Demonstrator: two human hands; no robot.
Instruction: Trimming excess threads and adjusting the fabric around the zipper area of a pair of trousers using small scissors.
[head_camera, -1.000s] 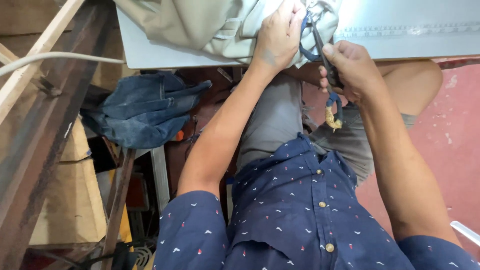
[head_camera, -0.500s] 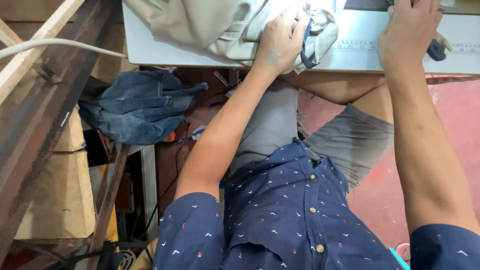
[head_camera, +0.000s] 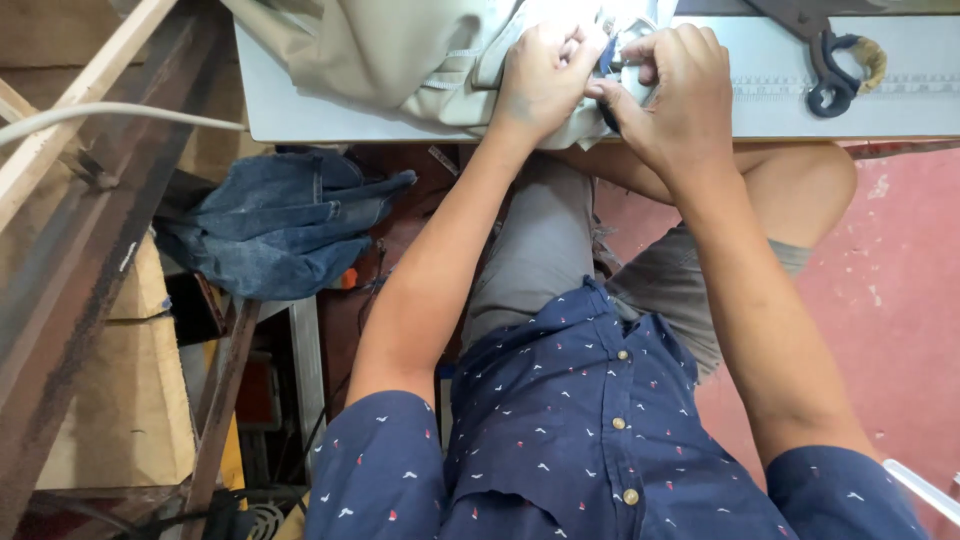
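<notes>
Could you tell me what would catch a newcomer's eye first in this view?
Most striking are the left hand and right hand, pressed close together at the near edge of the pale table, both working on a bunched beige garment. Large scissors lie untouched on the table to the right of the hands. Below the table on the left, a crumpled pile of blue denim stands out against the dark wooden frame.

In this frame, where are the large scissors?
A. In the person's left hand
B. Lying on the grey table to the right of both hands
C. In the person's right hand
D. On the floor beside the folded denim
B: the scissors lie on the grey table, apart from the right hand and left hand, which both work at the beige fabric.
</notes>
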